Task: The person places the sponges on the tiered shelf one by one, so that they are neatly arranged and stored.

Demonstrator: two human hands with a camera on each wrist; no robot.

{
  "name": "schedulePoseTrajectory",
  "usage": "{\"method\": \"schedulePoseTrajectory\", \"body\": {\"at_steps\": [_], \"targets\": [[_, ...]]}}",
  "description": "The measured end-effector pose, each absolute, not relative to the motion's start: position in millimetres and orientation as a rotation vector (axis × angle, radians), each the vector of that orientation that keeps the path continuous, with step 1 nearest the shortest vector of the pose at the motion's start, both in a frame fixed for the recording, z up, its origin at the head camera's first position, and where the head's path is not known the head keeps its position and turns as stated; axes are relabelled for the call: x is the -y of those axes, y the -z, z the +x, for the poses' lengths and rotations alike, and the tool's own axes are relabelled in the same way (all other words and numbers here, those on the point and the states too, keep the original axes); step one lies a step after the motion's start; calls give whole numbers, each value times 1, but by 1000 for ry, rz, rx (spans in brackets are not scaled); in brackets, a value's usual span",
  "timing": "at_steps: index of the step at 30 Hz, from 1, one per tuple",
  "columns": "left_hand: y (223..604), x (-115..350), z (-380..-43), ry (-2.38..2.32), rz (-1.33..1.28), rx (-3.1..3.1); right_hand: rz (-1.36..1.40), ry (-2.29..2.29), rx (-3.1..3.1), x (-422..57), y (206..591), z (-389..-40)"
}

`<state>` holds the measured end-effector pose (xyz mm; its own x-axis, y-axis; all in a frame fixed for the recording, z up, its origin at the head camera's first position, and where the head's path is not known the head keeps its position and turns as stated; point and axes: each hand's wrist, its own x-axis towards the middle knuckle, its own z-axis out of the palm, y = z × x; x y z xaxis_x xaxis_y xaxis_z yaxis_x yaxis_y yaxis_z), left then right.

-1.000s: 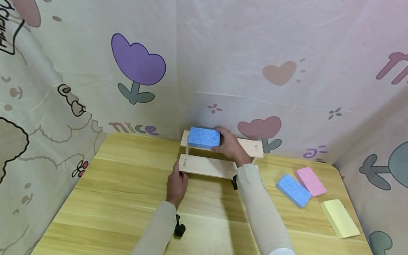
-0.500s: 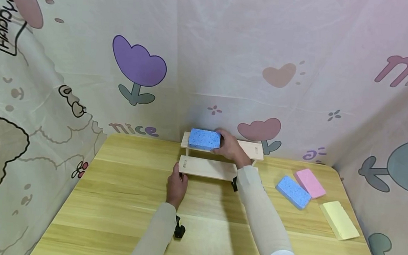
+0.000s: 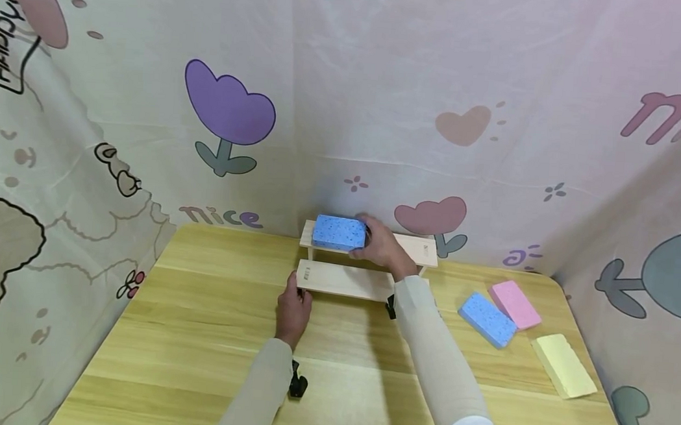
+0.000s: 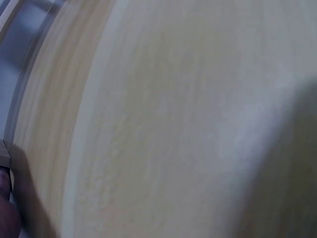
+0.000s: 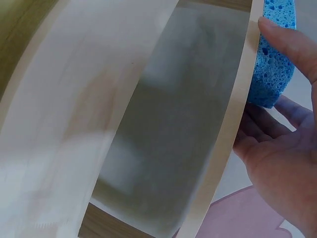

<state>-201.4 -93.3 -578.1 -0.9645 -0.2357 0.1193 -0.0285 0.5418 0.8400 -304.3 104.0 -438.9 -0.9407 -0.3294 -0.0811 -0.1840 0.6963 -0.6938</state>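
A blue speckled sponge lies on the left part of the upper board of a two-tier wooden shelf. My right hand holds this sponge at its right end. In the right wrist view, the thumb lies along the near side of the sponge, with the fingers around its end. At the front left corner of the lower board, my left hand grips the shelf's end. The left wrist view catches only a bit of that hand at its left edge, beside the wood.
On the right of the table lie a second blue sponge, a pink sponge and a yellow sponge. The blue and pink ones are side by side. A printed cloth hangs close behind the shelf.
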Motion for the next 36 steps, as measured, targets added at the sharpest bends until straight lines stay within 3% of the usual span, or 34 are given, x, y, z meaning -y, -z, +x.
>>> {"method": "schedulePoseTrajectory", "body": {"at_steps": [36], "targets": [[573, 93, -200, 1384, 224, 2580, -440, 1057, -2871, -144, 394, -258]]}}
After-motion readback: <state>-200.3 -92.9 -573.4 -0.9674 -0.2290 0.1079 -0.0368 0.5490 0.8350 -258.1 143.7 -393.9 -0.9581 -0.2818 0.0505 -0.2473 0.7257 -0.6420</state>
